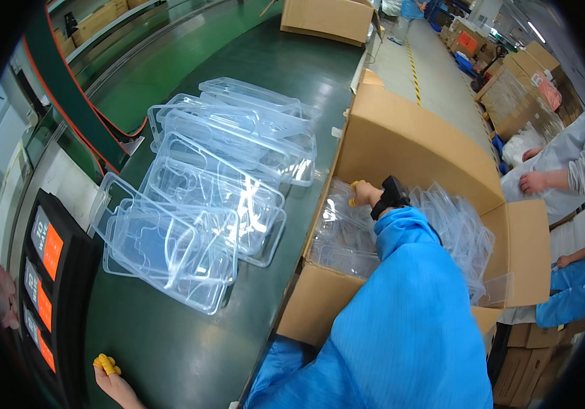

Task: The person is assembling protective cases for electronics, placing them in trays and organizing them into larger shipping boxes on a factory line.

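Right fingers (356, 184): in the head view, yellow-tipped and a little apart, they pointed toward the box's left wall; whether they pinched a clear tray, I could not tell.
Left fingers (106, 364): yellow-tipped and bunched close together, with nothing visible in them; whether they met the thumb, I could not tell.
Right hand (370, 194): it was inside the box (415, 136), near the left wall, at the far end of the left-hand group of trays.
Box trays (340, 235): this group lay just below and around the right fingertips, against the box's left side; a second group (453, 221) lay to the right of the wrist, toward the right wall.
Nearer hand: the right, by far, to the box trays; the left was well apart from them.
Left hand (116, 385): it was at the near left part of the green counter (176, 354), beside the black stand (78, 293).
Counter trays (170, 252): they overlapped in a loose pile, ahead and to the right of the left fingers, short of the counter's right edge.
Long axis: the nearest counter tray ran slantwise, from the stand's side toward the counter's near right.
Box edge: its left wall stood alongside the counter's right edge, between the right fingers and the counter trays.
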`<act>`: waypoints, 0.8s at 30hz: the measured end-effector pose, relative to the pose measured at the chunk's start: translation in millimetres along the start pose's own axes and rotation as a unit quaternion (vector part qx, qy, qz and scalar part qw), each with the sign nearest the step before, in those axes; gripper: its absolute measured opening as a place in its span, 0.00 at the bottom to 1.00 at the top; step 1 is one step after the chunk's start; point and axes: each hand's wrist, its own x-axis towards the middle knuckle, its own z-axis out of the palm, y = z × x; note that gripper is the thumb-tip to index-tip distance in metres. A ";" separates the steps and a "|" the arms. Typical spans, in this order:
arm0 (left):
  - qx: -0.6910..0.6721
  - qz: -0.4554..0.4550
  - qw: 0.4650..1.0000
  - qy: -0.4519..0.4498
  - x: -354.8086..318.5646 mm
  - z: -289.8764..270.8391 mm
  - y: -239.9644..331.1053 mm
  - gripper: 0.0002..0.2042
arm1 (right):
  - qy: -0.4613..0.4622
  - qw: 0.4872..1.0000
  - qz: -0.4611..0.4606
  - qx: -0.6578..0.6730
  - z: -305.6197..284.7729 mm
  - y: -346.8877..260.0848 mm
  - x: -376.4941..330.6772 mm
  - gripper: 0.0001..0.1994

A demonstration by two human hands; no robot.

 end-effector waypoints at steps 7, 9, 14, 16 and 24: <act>0.084 -0.042 0.994 0.062 -15.2 -8.3 0.6 0.10 | -0.042 0.996 0.078 -0.030 29.3 -6.0 18.3 0.32; 0.091 -0.042 0.993 0.064 -17.8 -9.5 5.5 0.10 | -0.047 0.995 0.082 -0.025 35.2 -0.8 27.7 0.32; 0.084 -0.059 0.991 0.080 -22.0 -12.8 10.0 0.10 | -0.059 0.994 0.091 -0.009 51.1 5.9 38.8 0.31; 0.099 -0.049 0.991 0.078 -23.0 -13.9 14.5 0.10 | -0.064 0.994 0.089 -0.001 54.0 6.5 42.1 0.31; 0.090 -0.041 0.993 0.069 -24.0 -13.0 4.3 0.10 | -0.103 0.991 0.076 0.050 55.3 18.7 44.7 0.30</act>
